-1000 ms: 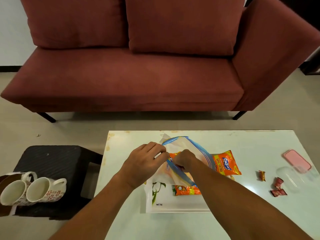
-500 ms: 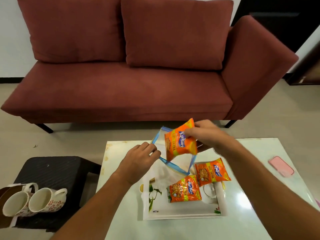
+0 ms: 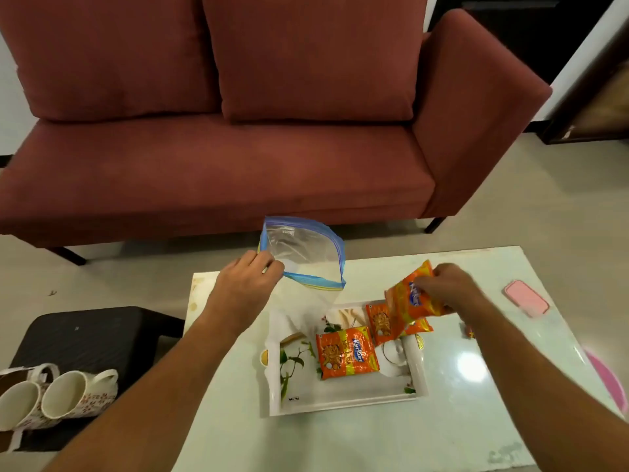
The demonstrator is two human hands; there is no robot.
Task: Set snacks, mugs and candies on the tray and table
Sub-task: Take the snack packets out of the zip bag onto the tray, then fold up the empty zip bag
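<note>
My left hand (image 3: pixel 246 282) pinches the rim of a clear zip bag (image 3: pixel 301 255) with a blue seal, held up open above the table's far left. My right hand (image 3: pixel 446 287) grips an orange snack packet (image 3: pixel 406 301) just above the right end of the white floral tray (image 3: pixel 340 403). Two more orange snack packets lie on the tray, one in the middle (image 3: pixel 345 352) and one at the far right (image 3: pixel 381 321), partly under the held packet. Two floral mugs (image 3: pixel 64 396) lie on their sides at the lower left, off the table.
The white glossy table (image 3: pixel 442 437) holds a pink lid (image 3: pixel 526 298) at its far right and a pink rim (image 3: pixel 609 379) at the right edge. A black stool (image 3: pixel 88 335) stands left of the table. A red sofa (image 3: pixel 218 165) fills the background.
My right hand pulled an orange packet out of the zip bag and carried it right and down over the tray's right end. My left hand lifted the bag higher.
</note>
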